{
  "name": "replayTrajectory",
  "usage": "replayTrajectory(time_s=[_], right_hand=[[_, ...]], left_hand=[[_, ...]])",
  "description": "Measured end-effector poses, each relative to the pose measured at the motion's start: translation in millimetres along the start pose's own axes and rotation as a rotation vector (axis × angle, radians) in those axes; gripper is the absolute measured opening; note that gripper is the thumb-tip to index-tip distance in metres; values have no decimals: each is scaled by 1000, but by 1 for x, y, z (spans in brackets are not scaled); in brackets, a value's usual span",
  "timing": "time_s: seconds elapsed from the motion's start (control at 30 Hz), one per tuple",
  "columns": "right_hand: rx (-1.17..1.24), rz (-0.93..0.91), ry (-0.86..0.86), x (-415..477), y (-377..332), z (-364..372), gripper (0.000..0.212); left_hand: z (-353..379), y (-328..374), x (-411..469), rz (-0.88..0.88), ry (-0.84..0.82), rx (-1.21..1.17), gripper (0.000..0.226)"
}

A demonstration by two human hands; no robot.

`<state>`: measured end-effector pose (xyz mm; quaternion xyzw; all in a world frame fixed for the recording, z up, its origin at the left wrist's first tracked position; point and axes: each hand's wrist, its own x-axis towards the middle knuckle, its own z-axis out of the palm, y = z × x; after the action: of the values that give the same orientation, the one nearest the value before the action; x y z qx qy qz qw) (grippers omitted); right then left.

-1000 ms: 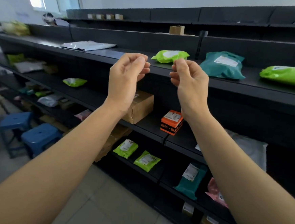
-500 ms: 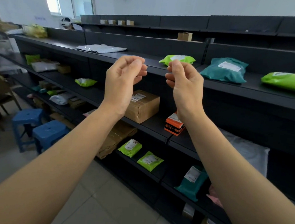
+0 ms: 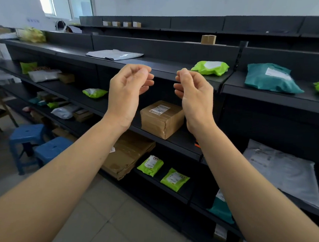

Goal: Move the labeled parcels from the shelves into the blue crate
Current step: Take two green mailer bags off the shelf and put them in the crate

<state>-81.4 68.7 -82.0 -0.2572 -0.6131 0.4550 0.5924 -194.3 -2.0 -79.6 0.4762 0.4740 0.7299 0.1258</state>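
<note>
Both my hands are raised in front of the dark shelves. My left hand (image 3: 127, 91) and my right hand (image 3: 194, 96) have their fingers loosely curled inward and hold nothing. Between and behind them a labeled cardboard box (image 3: 161, 119) sits on the middle shelf. A lime green parcel (image 3: 210, 67) and a teal parcel (image 3: 270, 78) lie on the upper shelf to the right of my right hand. Two small green labeled parcels (image 3: 152, 165) (image 3: 174, 179) lie on a lower shelf. No blue crate is in view.
A grey mailer (image 3: 114, 54) lies on the upper shelf and a white mailer (image 3: 284, 169) at the right. Flattened cardboard (image 3: 129, 154) leans under the box. Two blue stools (image 3: 38, 142) stand on the tiled floor at the left, next to a chair.
The view has swung left and slightly closer to the shelves. My hands have drifted a little apart, keeping their curled pose. The orange box is now hidden behind my right forearm.
</note>
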Motion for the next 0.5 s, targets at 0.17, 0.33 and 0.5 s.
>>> replayTrajectory(time_s=[0.17,0.33,0.5], right_hand=[[-41,51,42,1,33,61,21],[-105,114,60,-2,77,102,26],[-166,210,88,2,126,111,24]], left_hand=[[-59,-35,24,-51,-17,20,15],[-99,-83,42,-134,-45,15,15],[-110,-143,54,-240,-78,7,15]])
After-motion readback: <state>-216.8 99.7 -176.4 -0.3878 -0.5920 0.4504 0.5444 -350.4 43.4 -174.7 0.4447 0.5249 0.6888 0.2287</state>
